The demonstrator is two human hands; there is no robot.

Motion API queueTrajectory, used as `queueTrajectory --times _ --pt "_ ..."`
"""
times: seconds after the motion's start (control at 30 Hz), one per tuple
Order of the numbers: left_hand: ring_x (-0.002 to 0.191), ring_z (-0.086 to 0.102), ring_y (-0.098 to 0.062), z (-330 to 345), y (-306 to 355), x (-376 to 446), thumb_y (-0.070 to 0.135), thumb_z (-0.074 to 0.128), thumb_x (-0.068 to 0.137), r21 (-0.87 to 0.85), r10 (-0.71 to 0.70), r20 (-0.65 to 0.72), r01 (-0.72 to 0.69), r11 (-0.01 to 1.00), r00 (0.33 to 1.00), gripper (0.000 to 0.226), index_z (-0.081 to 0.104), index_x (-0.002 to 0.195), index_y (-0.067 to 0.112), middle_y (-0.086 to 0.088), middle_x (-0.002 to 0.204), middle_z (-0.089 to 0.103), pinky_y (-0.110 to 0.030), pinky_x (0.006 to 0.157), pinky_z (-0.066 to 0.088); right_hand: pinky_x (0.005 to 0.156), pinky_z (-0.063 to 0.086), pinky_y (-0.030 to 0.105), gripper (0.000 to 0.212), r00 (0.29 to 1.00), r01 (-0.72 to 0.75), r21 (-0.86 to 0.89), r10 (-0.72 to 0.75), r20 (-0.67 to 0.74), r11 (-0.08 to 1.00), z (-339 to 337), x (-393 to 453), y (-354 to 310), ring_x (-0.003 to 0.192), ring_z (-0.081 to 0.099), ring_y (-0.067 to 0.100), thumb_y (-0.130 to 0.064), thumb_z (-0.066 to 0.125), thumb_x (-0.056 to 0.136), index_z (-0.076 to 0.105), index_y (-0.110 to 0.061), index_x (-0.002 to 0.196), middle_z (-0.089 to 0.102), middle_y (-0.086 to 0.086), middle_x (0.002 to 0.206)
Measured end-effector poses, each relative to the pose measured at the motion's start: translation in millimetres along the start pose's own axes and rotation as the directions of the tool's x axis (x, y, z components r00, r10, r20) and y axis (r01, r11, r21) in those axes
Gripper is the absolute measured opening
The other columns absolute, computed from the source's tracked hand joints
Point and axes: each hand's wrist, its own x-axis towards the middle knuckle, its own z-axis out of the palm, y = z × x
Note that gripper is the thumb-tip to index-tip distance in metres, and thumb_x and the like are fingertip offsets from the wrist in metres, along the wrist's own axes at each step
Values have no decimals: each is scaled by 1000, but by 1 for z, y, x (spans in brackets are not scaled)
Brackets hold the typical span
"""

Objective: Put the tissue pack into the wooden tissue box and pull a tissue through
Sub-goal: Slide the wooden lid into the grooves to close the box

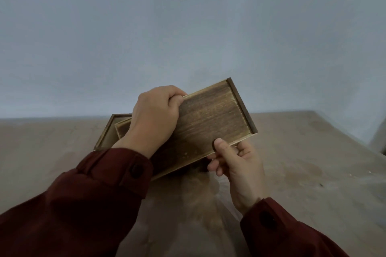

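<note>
A flat dark wooden panel, the sliding lid of the tissue box, is held tilted above the table by both hands. My left hand grips its far long edge, fingers curled over the top. My right hand pinches the near edge, thumb on the upper face and fingers underneath. Behind the left hand lies the wooden tissue box, only its left end showing. A pale, blurred shape on the table under the lid may be the tissue pack; I cannot tell for sure.
The beige table runs to a plain grey-blue wall at the back. Its right edge slants down at the far right. Dark red sleeves cover both forearms.
</note>
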Motion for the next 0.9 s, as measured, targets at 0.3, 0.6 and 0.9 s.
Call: queueTrajectory --times 0.3,0.6,0.9 --pt "95 59 -16 28 18 19 21 48 86 -39 16 42 -14 999 999 21 68 92 25 3 94 70 -30 84 44 38 43 18 11 989 -90 -30 93 111 995 6 -2 4 44 61 15 -8 63 81 61 1 84 69 9 61" --pt "95 59 -17 47 30 23 19 46 87 -56 55 59 -51 997 997 23 68 95 22 1 97 70 -29 85 44 44 45 18 29 974 -27 -76 43 224 997 12 -4 12 51 67 16 -1 58 84 67 -26 71 68 2 54" --pt "115 51 -20 48 24 22 22 49 87 33 131 110 -136 990 985 29 62 113 21 -2 115 66 -27 95 35 50 49 24 20 992 -35 -42 40 118 999 6 4 2 64 69 23 -5 49 89 55 8 102 69 27 84"
